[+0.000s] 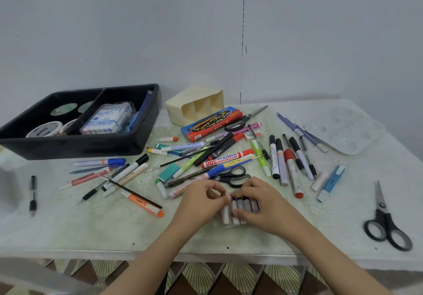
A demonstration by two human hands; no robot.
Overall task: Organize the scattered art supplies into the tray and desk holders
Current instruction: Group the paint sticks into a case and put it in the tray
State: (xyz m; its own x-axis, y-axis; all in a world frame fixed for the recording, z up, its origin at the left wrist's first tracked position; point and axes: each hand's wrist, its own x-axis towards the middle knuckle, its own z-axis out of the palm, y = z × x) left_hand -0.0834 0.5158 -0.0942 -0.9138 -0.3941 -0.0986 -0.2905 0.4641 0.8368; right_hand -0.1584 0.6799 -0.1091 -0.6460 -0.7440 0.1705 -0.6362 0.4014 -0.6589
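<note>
- Nearest to me, by the middle of the desk's front edge, the person's left hand (201, 201) and right hand (265, 205) meet over a small clear pack of short white markers (237, 211).
- The left hand pinches the pack's left end between thumb and forefinger. The right hand's fingers curl over its far end, thumb on the near side. Both are grasping it. It looks to rest on the desk, though I cannot be sure.
- The markers lie side by side in a row running left to right. Each one's long axis runs from the front edge toward the back edge, with the dark caps pointing to the back.
- The black plastic tray (68, 150) sits at the back left corner, with a larger clear marker case (107, 118) and white tape rolls (45, 130) inside. Just right of it, the cream plastic desk holder (194, 104) lies on its side.
- I cannot tell whether the pack is closed. If it is open and gets tilted on the way to the tray, markers could slide out.
- The black-handled scissors (233, 177) lie just beyond the fingertips, at the edge of the heap of pens (224, 157). A careless lift could drag them along.
- Anything put in the holder as it lies would likely roll out, so it needs standing up first.
</note>
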